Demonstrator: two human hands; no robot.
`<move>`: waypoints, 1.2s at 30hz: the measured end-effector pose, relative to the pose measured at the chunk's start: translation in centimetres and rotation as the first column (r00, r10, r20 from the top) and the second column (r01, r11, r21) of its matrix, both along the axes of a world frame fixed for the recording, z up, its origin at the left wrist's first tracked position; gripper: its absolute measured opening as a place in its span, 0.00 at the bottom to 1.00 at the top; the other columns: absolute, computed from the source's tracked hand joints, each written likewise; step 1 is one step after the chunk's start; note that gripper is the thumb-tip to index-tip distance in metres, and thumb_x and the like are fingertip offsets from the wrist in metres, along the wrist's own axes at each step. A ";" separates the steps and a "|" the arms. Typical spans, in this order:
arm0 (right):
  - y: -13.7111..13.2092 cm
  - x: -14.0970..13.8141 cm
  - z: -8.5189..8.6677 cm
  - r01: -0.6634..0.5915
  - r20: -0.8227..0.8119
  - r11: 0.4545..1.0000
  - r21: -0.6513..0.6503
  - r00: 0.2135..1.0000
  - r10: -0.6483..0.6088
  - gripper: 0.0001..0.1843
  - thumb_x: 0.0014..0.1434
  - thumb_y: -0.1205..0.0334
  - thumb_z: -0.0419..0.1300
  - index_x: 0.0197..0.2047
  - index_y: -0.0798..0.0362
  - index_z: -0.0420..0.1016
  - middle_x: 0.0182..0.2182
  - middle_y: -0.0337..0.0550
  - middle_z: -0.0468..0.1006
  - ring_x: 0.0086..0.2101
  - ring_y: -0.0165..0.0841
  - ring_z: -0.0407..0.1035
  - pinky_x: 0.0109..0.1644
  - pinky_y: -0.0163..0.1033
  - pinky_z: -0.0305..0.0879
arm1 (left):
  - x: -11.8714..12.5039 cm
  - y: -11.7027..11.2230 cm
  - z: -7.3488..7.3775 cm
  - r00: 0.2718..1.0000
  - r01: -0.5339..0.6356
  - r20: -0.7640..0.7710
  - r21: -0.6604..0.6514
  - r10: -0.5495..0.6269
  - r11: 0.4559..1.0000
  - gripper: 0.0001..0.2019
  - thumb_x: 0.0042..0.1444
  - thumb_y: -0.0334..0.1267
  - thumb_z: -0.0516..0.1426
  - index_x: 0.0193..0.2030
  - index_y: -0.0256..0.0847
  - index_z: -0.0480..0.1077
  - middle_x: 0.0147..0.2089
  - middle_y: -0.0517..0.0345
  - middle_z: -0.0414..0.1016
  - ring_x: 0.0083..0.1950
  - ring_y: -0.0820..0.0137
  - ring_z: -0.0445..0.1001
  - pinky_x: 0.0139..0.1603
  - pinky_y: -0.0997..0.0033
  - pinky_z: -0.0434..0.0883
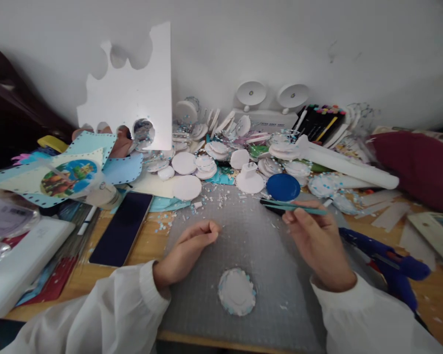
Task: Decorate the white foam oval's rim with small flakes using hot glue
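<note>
My right hand (317, 238) grips slim teal tweezers (310, 210), which point left just in front of a round blue lid (282, 187). A dark object (271, 206) lies under their tips, partly covered. My left hand (192, 248) hovers over the left part of the grey cutting mat (269, 329), thumb pressed against curled fingers; anything pinched there is too small to make out. Between my wrists, nearer the front edge, a white disc (237, 291) with pale blue and white bits around its rim lies flat on the mat, touched by neither hand.
White discs (184, 163) and blue scraps crowd the back. A blue glue gun (389, 265) lies at right, a phone (121, 228) at left. A cut-out white board (133, 93) leans on the wall near a two-headed lamp (251, 93) and markers (319, 123).
</note>
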State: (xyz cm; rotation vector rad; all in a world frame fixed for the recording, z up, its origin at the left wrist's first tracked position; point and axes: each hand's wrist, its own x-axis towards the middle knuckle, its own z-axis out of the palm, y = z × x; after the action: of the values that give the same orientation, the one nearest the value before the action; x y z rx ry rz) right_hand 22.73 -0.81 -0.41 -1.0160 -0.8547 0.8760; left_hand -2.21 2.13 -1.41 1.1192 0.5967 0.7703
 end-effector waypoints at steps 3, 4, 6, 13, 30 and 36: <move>0.8 -0.3 0.7 0.038 0.075 0.999 0.024 0.996 -0.040 0.07 0.50 0.60 0.70 0.33 0.47 0.76 0.33 0.36 0.77 0.28 0.26 0.69 0.33 0.34 0.67 | 0.1 0.1 -0.4 1.000 0.012 -0.010 0.027 -0.012 1.000 0.09 0.59 0.38 0.52 0.29 0.37 0.60 0.30 0.60 0.57 0.33 0.71 0.56 0.37 0.70 0.55; 1.1 -0.6 0.9 0.034 0.138 0.999 0.024 0.990 -0.037 0.07 0.51 0.60 0.69 0.34 0.48 0.76 0.33 0.37 0.77 0.28 0.27 0.70 0.34 0.35 0.68 | 0.2 0.1 -0.5 1.000 0.016 -0.014 0.040 -0.015 0.999 0.09 0.59 0.37 0.51 0.28 0.37 0.60 0.29 0.60 0.57 0.33 0.71 0.56 0.37 0.70 0.55; 2.1 -1.5 1.0 0.010 0.325 1.000 0.011 0.946 -0.013 0.06 0.53 0.59 0.66 0.35 0.49 0.75 0.31 0.39 0.77 0.28 0.29 0.70 0.34 0.36 0.68 | 0.3 0.1 -0.6 1.000 0.021 -0.021 0.065 -0.020 0.998 0.10 0.59 0.36 0.50 0.26 0.38 0.58 0.28 0.60 0.57 0.32 0.72 0.56 0.35 0.70 0.55; 6.5 -4.8 -1.1 -0.050 0.612 0.999 0.006 0.790 0.036 0.08 0.54 0.57 0.64 0.32 0.52 0.74 0.28 0.43 0.79 0.30 0.34 0.73 0.35 0.38 0.70 | 0.2 -0.3 0.3 0.996 0.061 -0.077 0.115 -0.052 0.992 0.19 0.62 0.41 0.52 0.21 0.38 0.55 0.25 0.62 0.55 0.30 0.73 0.55 0.33 0.71 0.54; 6.9 -6.4 -2.7 -0.083 0.707 0.996 -0.018 0.704 0.072 0.04 0.54 0.60 0.61 0.31 0.51 0.74 0.28 0.41 0.79 0.28 0.34 0.72 0.35 0.37 0.68 | 0.1 -1.0 1.1 0.990 0.090 -0.135 0.387 -0.041 0.918 0.12 0.58 0.36 0.59 0.25 0.36 0.66 0.27 0.58 0.66 0.32 0.72 0.64 0.37 0.71 0.62; 6.6 -5.7 -2.1 -0.031 0.541 0.998 -0.062 0.839 0.060 0.09 0.53 0.56 0.64 0.30 0.52 0.72 0.26 0.40 0.76 0.28 0.33 0.70 0.33 0.37 0.68 | 0.2 -0.9 1.6 0.987 0.107 -0.155 0.424 -0.045 0.899 0.20 0.63 0.38 0.54 0.18 0.36 0.63 0.22 0.58 0.65 0.30 0.73 0.65 0.37 0.70 0.64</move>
State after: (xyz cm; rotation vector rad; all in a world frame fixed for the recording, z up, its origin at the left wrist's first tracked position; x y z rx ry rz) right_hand 17.02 5.81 -2.48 -1.3234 -1.3459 0.6513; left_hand -1.99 1.25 0.15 1.6088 0.5079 0.7797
